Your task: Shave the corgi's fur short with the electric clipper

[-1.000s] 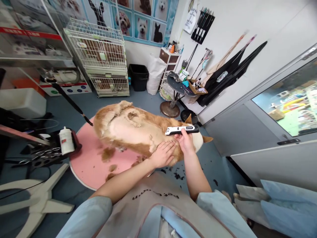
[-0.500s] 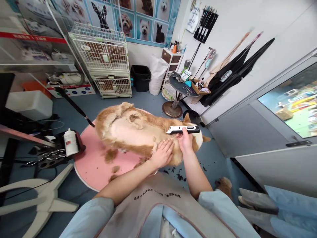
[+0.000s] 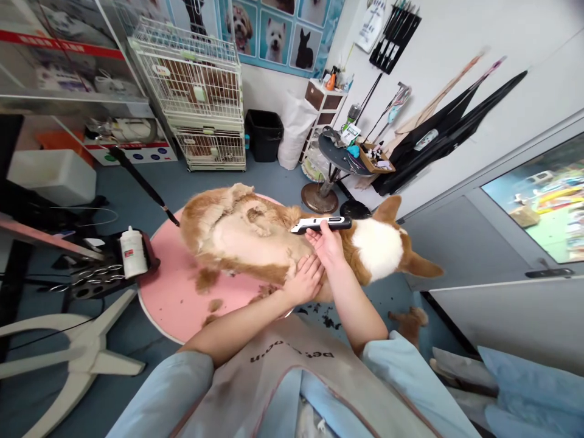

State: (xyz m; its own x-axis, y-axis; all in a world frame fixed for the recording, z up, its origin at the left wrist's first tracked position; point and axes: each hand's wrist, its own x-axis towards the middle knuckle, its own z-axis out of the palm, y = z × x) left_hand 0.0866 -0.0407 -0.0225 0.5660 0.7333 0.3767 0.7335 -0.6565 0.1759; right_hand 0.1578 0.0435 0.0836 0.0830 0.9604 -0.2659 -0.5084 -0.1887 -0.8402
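A tan and white dog (image 3: 249, 234) stands on the round pink grooming table (image 3: 166, 292), its head toward the right. Much of its back is clipped down to pale, short hair, with loose tufts along the edge. My right hand (image 3: 327, 243) grips a white and black hair clipper (image 3: 322, 224), its blade against the coat behind the shoulders. Flat on the dog's near side, close to my right wrist, rests my left hand (image 3: 305, 280) with the fingers extended. Clumps of cut fur (image 3: 207, 280) lie on the table.
At the left, a white bottle (image 3: 134, 252) stands by a holder with scissors (image 3: 95, 280). A black strap (image 3: 146, 185) rises behind the dog. Wire cages (image 3: 196, 103) and a black bin (image 3: 263, 135) are at the back. A small brown dog (image 3: 410, 322) is on the floor at right.
My right hand and the clipper have moved left along the dog's back, toward my left hand. The dog's head has come up and out to the right. The camera view has shifted slightly.
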